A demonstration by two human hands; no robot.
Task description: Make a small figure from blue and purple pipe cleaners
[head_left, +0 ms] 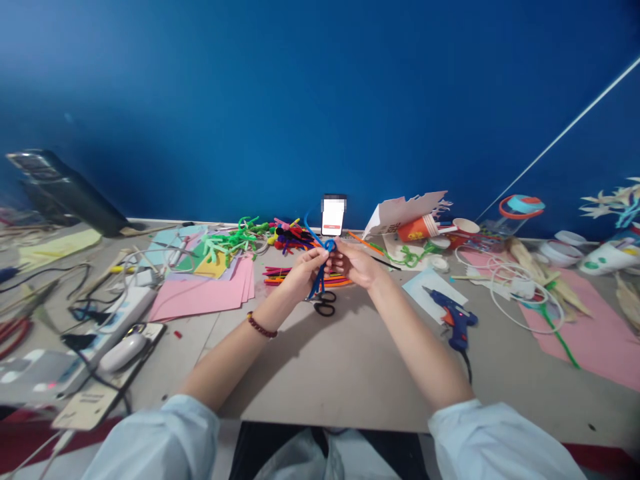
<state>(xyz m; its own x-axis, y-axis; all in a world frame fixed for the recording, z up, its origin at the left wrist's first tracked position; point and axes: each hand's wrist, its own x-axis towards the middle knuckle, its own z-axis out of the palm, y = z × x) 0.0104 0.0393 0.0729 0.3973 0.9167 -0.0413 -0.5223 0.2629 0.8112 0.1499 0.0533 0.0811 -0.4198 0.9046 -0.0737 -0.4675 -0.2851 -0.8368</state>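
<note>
Blue pipe cleaners [317, 285], bunched and looped together, are held up above the table between my two hands. The fingers of my left hand [313, 263] pinch the bunch from the left, with loose ends hanging below. My right hand [350, 261] grips it from the other side, thumb and fingers closed near the looped top. Under the hands lie black-handled scissors [326, 304], their blades partly hidden. Behind the hands is a row of orange, pink and purple pipe cleaners [277, 275]. A lit phone [333, 217] stands upright just beyond.
A blue glue gun [455, 317] rests on light paper at the right. Pink paper sheets [200, 297] and green pipe cleaners [235, 241] lie to the left. A power strip [113, 330] with cables is farther left. An orange paper cup [417, 229] lies tipped at the back.
</note>
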